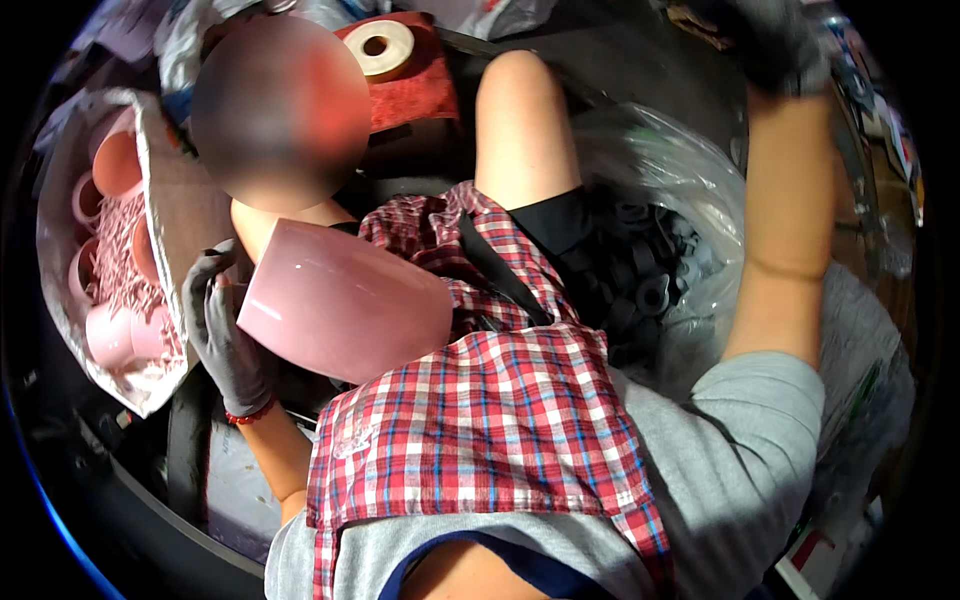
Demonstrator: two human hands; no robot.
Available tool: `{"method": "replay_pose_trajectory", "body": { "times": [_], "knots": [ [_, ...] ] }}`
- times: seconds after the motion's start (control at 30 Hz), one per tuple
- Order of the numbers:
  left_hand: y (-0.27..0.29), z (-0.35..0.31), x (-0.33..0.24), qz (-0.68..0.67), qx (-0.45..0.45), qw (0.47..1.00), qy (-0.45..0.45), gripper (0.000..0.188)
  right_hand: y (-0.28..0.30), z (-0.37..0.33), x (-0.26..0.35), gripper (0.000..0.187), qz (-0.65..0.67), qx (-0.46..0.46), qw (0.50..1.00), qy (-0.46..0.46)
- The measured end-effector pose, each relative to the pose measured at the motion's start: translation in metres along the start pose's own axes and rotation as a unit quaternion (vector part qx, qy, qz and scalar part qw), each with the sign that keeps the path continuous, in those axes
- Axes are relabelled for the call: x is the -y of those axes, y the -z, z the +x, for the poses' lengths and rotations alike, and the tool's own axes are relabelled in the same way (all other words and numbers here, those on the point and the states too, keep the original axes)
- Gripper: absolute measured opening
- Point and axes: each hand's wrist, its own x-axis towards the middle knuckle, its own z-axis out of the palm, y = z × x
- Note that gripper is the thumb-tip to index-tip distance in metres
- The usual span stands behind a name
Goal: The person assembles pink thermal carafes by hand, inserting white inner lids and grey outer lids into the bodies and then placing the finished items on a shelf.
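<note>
- Left hand [220, 325]: fingers bent at the left end of the cup [350, 305]; whether gripping, I cannot tell
- Cup: pink, tilted, just right of those fingers
- Bag [170, 200]: left of those fingers
- Right hand [775, 50]: blurred, finger state unclear

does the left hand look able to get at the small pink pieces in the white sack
Probably yes: the gloved left hand is close beside the open white sack, with many small pink pieces exposed inside, though that hand may be supporting the glossy pink container.
</note>
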Motion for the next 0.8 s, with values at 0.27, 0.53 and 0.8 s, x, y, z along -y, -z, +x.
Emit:
{"method": "replay_pose_trajectory", "body": {
  "times": [0.27,0.53,0.8],
  "knots": [
    [-0.02,0.018,0.016,-0.267,0.165,0.944,0.099,0.066,-0.047,-0.268,-0.159,0.044,0.077,-0.031,0.761,-0.643],
    [0.038,0.023,0.055,-0.465,0.228,0.806,0.286,0.094,-0.142,-0.363,-0.276,0.063,-0.221,-0.072,0.693,-0.683],
    [0.028,0.021,0.016,-0.39,0.249,0.859,0.219,0.108,-0.154,-0.371,-0.296,0.064,-0.271,-0.033,0.66,-0.7]
  ]
}}
